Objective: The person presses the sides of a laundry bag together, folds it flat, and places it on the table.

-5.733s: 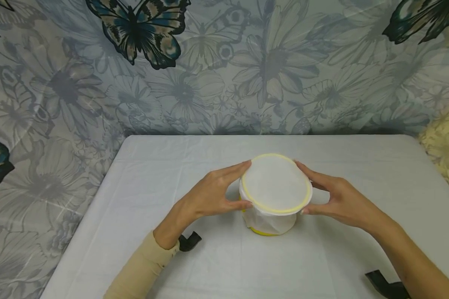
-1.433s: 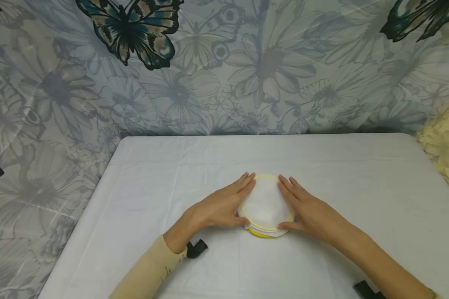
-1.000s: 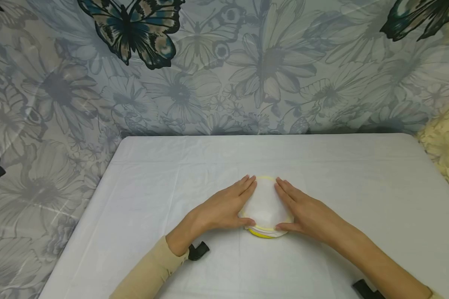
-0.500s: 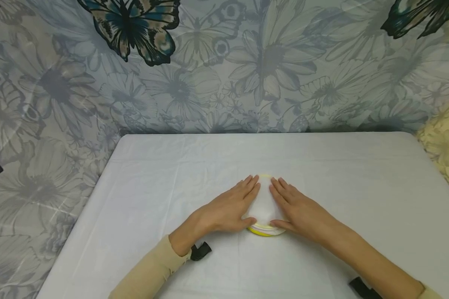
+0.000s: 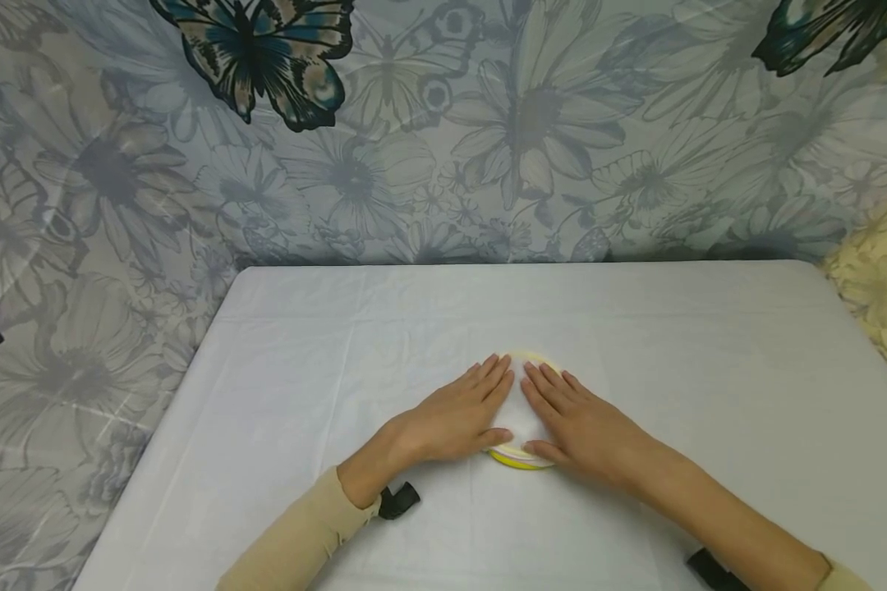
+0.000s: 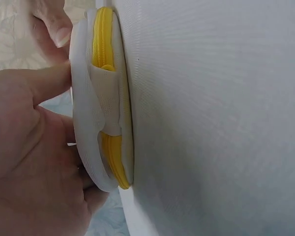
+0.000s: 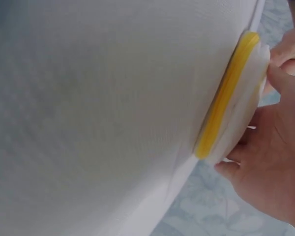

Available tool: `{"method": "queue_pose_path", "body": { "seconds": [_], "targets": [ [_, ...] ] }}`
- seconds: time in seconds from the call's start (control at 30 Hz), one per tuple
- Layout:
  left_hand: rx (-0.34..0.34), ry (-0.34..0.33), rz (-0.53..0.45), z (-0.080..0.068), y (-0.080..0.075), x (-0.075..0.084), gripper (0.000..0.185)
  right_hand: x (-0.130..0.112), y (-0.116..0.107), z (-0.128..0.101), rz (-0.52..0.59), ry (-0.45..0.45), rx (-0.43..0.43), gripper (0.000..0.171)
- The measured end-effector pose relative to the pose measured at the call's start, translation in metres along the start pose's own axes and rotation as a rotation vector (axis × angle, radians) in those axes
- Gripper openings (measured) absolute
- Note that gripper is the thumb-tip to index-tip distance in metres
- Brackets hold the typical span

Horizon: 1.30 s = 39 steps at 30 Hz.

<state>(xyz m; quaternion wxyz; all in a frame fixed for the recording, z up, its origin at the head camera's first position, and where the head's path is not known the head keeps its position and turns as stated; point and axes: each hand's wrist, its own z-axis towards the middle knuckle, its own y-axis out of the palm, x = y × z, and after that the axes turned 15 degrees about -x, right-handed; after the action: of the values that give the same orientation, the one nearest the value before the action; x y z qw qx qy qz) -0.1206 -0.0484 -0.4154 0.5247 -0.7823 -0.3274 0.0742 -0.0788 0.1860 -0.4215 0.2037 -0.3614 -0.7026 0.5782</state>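
Straight fingers [image 5: 494,379] of the left hand [image 5: 454,414] lay flat, close together, on top of the collapsed mesh basket [image 5: 517,410]; the right hand [image 5: 576,423] pressed likewise beside it, fingertips nearly meeting. The basket was squashed into a flat round disc, its white mesh fabric folded in soft layers over a yellow rim [image 6: 105,44], which showed at the bottom edge against the desk [image 5: 710,361]. It lay near the middle of the desk, on a smooth white cloth. Behind hung a grey floral curtain [image 5: 443,123] printed with butterflies.
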Motion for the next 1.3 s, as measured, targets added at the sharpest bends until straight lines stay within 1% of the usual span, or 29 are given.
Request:
{"method": "queue_pose_path", "body": {
  "seconds": [0.17,0.33,0.57,0.7,0.8,0.93,1.13,1.3],
  "targets": [
    [-0.006,-0.035,0.039,0.002,0.002,0.002,0.076,-0.004,0.001,0.001,-0.017,0.018,-0.001,0.075],
    [-0.026,-0.056,0.076,0.003,0.001,0.003,0.076,-0.006,0.004,0.002,-0.04,0.035,0.004,0.077],
    [-0.065,-0.104,0.081,0.006,0.003,0.006,0.076,-0.009,0.007,0.006,-0.059,0.057,-0.005,0.08],
    [-0.084,-0.137,0.089,0.009,0.003,0.009,0.078,-0.013,0.008,0.007,-0.041,0.079,-0.02,0.087],
    [-0.095,-0.163,0.105,0.011,0.003,0.011,0.079,-0.016,0.01,0.007,-0.027,0.09,-0.026,0.098],
    [-0.115,-0.192,0.139,0.014,0.005,0.013,0.079,-0.02,0.012,0.008,-0.048,0.091,-0.024,0.11],
    [-0.125,-0.217,0.176,0.015,0.007,0.014,0.079,-0.02,0.014,0.009,-0.065,0.085,-0.02,0.111],
    [-0.129,-0.21,0.189,0.016,0.008,0.014,0.08,-0.02,0.014,0.007,-0.091,0.086,-0.017,0.108]
  ]
}}
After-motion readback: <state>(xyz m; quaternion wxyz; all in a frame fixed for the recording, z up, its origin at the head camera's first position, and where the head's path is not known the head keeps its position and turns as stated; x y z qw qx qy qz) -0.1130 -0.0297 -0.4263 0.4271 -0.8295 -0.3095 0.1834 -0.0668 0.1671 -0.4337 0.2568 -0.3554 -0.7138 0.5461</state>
